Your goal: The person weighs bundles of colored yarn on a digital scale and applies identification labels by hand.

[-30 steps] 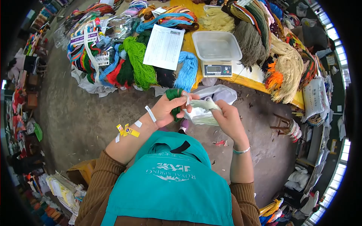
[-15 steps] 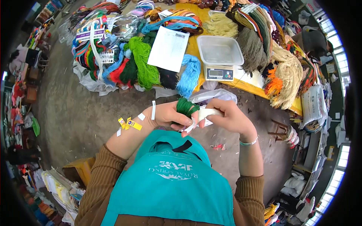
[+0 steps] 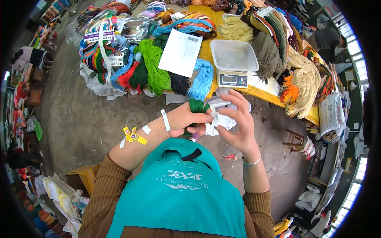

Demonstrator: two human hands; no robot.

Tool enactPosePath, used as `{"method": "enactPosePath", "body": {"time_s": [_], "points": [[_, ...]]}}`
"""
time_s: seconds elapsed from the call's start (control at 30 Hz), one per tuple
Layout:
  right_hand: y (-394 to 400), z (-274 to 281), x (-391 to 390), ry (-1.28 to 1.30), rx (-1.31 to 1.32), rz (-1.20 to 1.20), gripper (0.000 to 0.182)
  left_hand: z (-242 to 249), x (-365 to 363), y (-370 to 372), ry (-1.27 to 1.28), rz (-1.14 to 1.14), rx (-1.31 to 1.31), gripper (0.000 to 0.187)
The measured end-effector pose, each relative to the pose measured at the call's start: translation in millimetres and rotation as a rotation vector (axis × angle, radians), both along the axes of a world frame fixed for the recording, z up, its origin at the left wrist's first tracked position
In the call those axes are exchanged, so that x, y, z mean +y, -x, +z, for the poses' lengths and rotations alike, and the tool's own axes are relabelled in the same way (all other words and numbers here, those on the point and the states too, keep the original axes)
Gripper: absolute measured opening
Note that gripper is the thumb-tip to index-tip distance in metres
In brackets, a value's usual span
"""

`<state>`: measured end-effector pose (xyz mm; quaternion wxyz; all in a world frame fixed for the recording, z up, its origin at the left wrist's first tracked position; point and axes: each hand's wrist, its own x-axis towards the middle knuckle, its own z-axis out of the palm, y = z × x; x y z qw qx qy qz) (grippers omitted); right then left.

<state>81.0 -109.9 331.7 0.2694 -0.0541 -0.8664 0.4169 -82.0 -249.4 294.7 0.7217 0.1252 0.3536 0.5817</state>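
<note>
My left hand [image 3: 186, 119] is closed around a dark green skein of thread [image 3: 197, 105], whose wrapped end stands above the fingers. A small white strip [image 3: 214, 118] juts out beside my left thumb tip. Below the fingers shows a small purple and white piece [image 3: 194, 136] that I cannot identify. My right hand [image 3: 241, 127] is just right of the skein, fingers spread and curved, its thumb near the white strip. White and yellow stickers [image 3: 139, 139] cling to my left forearm, and a white label [image 3: 165, 120] is on the wrist.
Ahead is a yellow table [image 3: 210, 29] with a digital scale [image 3: 233, 79] bearing a clear plastic tray [image 3: 233, 51]. Light blue thread [image 3: 201, 81], bright green thread [image 3: 154, 67] and a printed sheet [image 3: 180, 53] lie left of it. A wooden stool [image 3: 291, 141] stands at right.
My right hand has let go of the white strip, its fingers spreading and rising. My left hand still holds the green skein, now turned more upright. The view has shifted slightly.
</note>
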Motion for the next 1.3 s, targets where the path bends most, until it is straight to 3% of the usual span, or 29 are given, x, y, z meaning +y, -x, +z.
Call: {"method": "enactPosePath", "body": {"time_s": [0.03, 0.07, 0.17, 0.23, 0.27, 0.37, 0.5, 0.53, 0.6, 0.67, 0.77, 0.83, 0.9, 0.93, 1.03, 1.1, 1.2, 1.23, 1.3], "points": [[0.6, 2.5, -0.7, -0.245, 0.045, -0.009, 0.040, 2.0, -0.7, -0.3, 0.014, 0.004, 0.007, 0.016], [0.6, 4.8, -0.9, -0.310, 0.061, 0.017, 0.031, 1.9, -1.3, -0.2, 0.016, 0.004, 0.007, 0.016], [1.0, 2.8, 1.0, -0.354, 0.110, -0.012, 0.025, 3.1, -0.9, 0.9, -0.007, -0.016, 0.032, 0.018], [1.5, 6.3, -3.5, -0.047, 0.140, -0.126, 0.017, 9.1, 1.4, 1.3, -0.014, -0.022, 0.058, 0.020], [0.3, 7.6, -6.7, 0.224, 0.135, -0.091, 0.012, 5.2, 3.7, 3.2, -0.006, -0.007, 0.118, 0.021], [7.1, 12.8, -22.2, 0.347, -0.110, 0.119, 0.011, -11.7, 12.9, 6.3, 0.074, 0.068, 0.279, 0.023], [25.6, 6.8, -41.1, 0.256, -0.187, 0.129, 0.012, -3.5, 19.9, 0.5, 0.078, 0.108, 0.401, 0.023], [31.1, 6.1, -42.3, 0.227, -0.174, 0.073, 0.011, 3.3, 18.1, 6.4, 0.035, -0.048, 0.524, 0.030], [39.7, 0.1, -40.8, 0.261, -0.164, 0.033, 0.012, -20.6, 6.7, -2.9, -0.035, 0.135, 0.248, 0.040], [44.3, -8.4, -38.4, 0.248, -0.163, 0.051, 0.013, -31.0, 4.4, -4.1, -0.046, 0.137, 0.110, 0.047], [46.7, -15.5, -39.5, 0.216, -0.163, 0.054, 0.016, -28.6, 5.8, 1.1, -0.054, 0.079, 0.239, 0.047], [50.2, -12.8, -42.7, 0.198, -0.161, 0.044, 0.018, -15.4, 6.7, 7.0, -0.278, -0.097, 0.825, 0.039], [55.4, -0.5, -46.7, 0.086, -0.123, -0.102, 0.023, -27.1, 7.2, -2.8, -0.251, 0.035, 0.739, 0.036], [57.8, 1.2, -43.8, 0.008, -0.121, -0.056, 0.023, -34.2, 7.1, -6.8, -0.223, 0.157, 0.647, 0.033], [64.6, 12.9, -41.8, -0.124, -0.238, 0.124, 0.017, -47.0, 7.7, -7.9, -0.305, 0.164, 0.656, 0.033], [65.1, 13.1, -42.8, -0.051, -0.224, 0.166, 0.008, -53.5, 8.3, -7.2, -0.390, 0.172, 0.665, 0.034], [56.1, 19.2, -38.9, 0.353, -0.040, 0.262, 0.001, -40.6, 6.2, -3.4, -0.511, 0.191, 0.681, 0.034], [48.6, 20.4, -29.3, 0.466, 0.045, 0.230, 0.003, -20.4, 1.9, 5.6, -0.114, -0.130, 0.669, 0.048], [35.9, 20.2, -6.0, 0.883, 0.205, 0.095, 0.005, 8.4, -0.1, 13.2, -0.054, -0.066, 0.288, 0.048]]}}
